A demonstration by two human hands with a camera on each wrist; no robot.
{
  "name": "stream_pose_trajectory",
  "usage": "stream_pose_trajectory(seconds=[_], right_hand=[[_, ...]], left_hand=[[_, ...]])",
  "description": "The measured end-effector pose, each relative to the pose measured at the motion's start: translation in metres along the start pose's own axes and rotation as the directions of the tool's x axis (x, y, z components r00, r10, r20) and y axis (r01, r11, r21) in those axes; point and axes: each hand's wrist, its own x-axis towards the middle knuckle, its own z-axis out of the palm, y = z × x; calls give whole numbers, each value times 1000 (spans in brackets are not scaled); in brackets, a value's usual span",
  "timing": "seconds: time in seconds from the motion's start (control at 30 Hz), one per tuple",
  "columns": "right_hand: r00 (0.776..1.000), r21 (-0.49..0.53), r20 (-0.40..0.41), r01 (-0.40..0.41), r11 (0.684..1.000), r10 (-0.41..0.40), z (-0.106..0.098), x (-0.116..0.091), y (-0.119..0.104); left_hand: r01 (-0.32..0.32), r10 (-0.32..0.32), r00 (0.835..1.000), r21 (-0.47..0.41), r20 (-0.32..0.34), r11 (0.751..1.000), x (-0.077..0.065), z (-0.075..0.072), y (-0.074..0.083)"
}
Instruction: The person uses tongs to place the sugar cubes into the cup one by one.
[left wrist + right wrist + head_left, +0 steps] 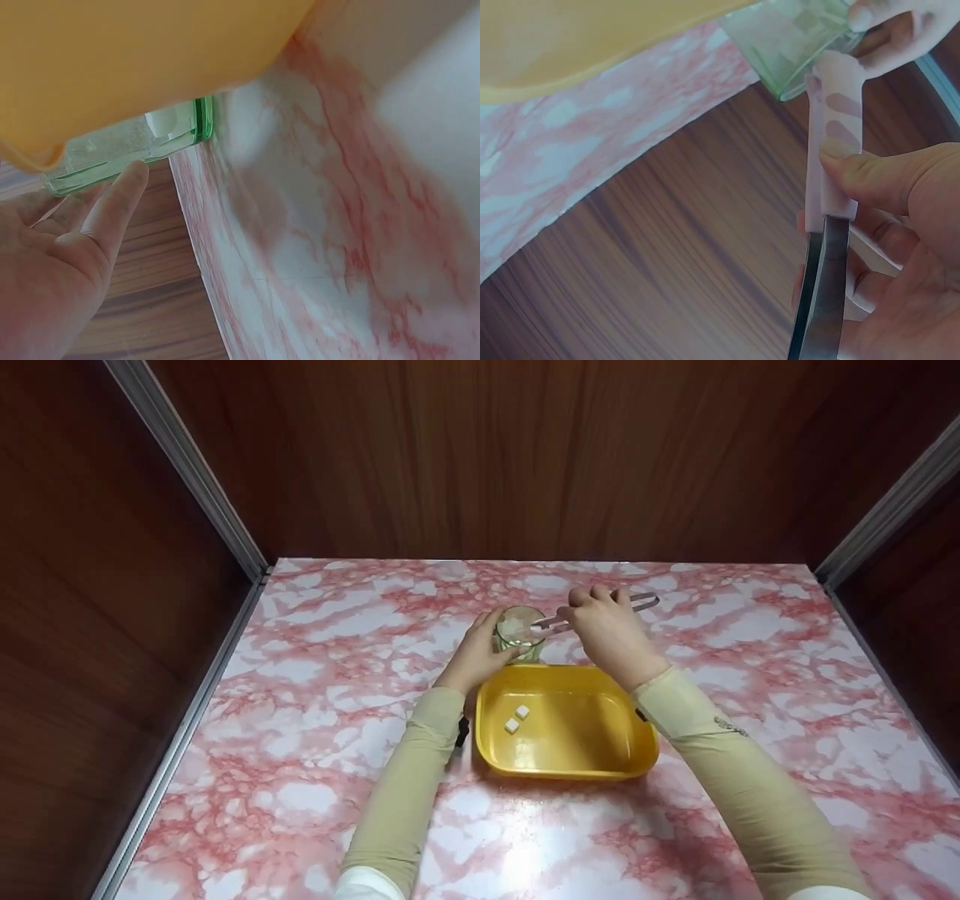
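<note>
A clear, green-tinted glass (529, 654) stands just behind the yellow tray (491, 761). My left hand (476, 655) holds the glass from its left side, thumb toward the front. Pale pieces show inside it, too blurred to tell apart. With thumb and fingers my right hand (611, 634) pinches metal tongs (821, 277) with pink tips. In the head view the tips are over the right side of the glass rim, with a small white bit at their end. The right wrist view shows the tongs' arms close together. Two white cubes (523, 711) lie in the tray's left part.
The pink and white marbled tabletop (322, 735) surrounds the tray and glass. A brown wood panel (480, 457) rises behind, with more panels and metal rails (187, 457) at both sides. My right forearm passes over the tray's right edge.
</note>
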Motion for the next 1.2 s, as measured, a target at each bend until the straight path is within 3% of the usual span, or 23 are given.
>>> stream_pose_trajectory(seconds=[0.63,0.87,1.2], right_hand=[[999,24,21,-34,999,34,5,3,-2],[999,43,-17,-30,999,31,7,1,0],[999,42,12,-42,998,41,6,1,-2]], left_hand=[[16,-16,1000,-3,9,1000,-1,0,0],[49,-50,998,21,26,999,-1,-1,2],[10,-10,1000,17,9,1000,-1,0,0]])
